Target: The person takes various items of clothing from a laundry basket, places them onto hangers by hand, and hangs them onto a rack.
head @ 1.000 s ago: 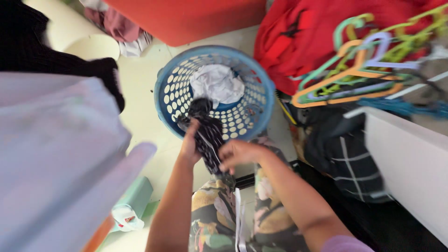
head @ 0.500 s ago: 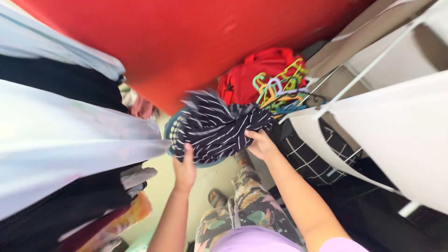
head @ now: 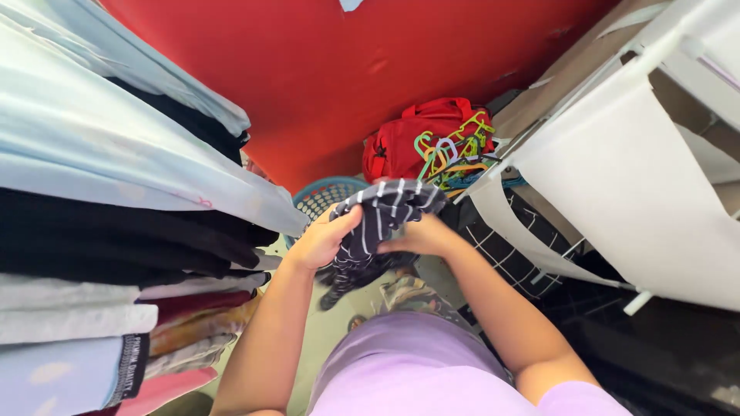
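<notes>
Striped garment (head: 383,219) now bunched, higher

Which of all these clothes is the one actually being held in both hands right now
The dark striped garment, bunched between the left hand and right hand. The pale blue, black and white clothes hang at the left, untouched.

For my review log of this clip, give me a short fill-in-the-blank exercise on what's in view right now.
1. Both hands grip a dark garment patterned with white ____.
2. The basket behind the garment is ____ in colour.
3. The hangers lie on a ____ bag.
4. The left hand and right hand hold the garment ____ the basket, not inside it.

Missing words: stripes; blue; red; above
</notes>
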